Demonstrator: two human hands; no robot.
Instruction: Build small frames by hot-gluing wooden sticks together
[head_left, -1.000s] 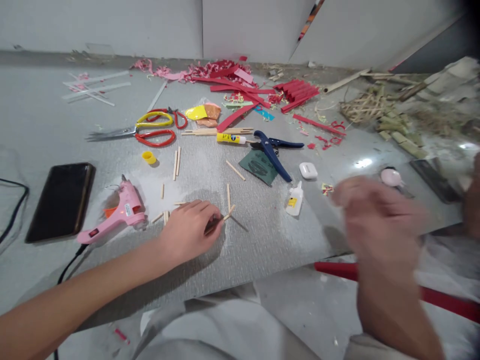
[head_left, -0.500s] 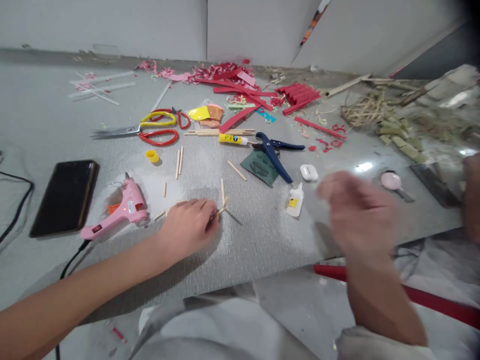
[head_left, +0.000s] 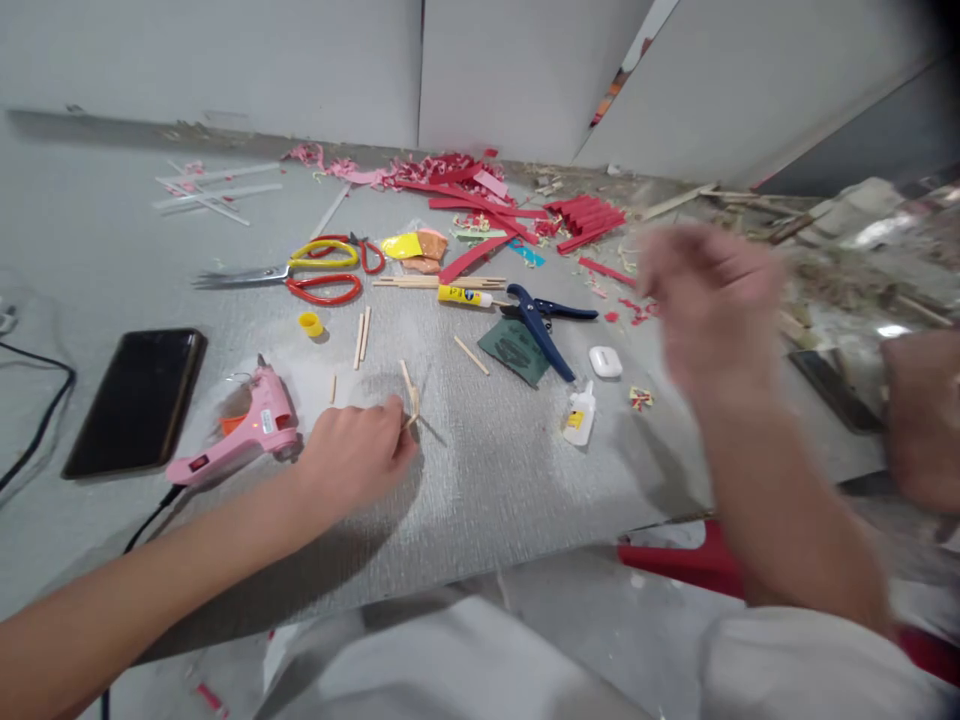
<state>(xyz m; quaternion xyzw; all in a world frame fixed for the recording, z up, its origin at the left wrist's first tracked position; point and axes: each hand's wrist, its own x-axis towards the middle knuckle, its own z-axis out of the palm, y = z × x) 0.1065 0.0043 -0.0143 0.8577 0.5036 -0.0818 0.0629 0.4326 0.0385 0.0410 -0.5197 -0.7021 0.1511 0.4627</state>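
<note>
My left hand [head_left: 352,455] rests on the grey table [head_left: 510,470], fingers pinched on a small joined pair of wooden sticks [head_left: 409,392] that stands up from the fingertips. Loose wooden sticks [head_left: 361,338] lie around it, and a pink glue gun [head_left: 244,432] sits just to its left. My right hand [head_left: 712,300] is raised above the table's right side, blurred by motion, fingers loosely curled; whether it holds anything is unclear. A small white glue bottle [head_left: 578,414] lies between the two hands.
A black phone [head_left: 136,398] lies at the left. Red and yellow scissors [head_left: 300,275], a yellow glue tube [head_left: 465,295], blue cutters [head_left: 541,318], a green square [head_left: 514,348], a white earbud case [head_left: 604,361] and red paper scraps [head_left: 517,210] fill the far half. Another person's hand [head_left: 922,420] shows at the right edge.
My right hand has swung upward and away from the table edge. My left hand has drawn slightly left, tilting the joined sticks more upright. The view has shifted a little.
</note>
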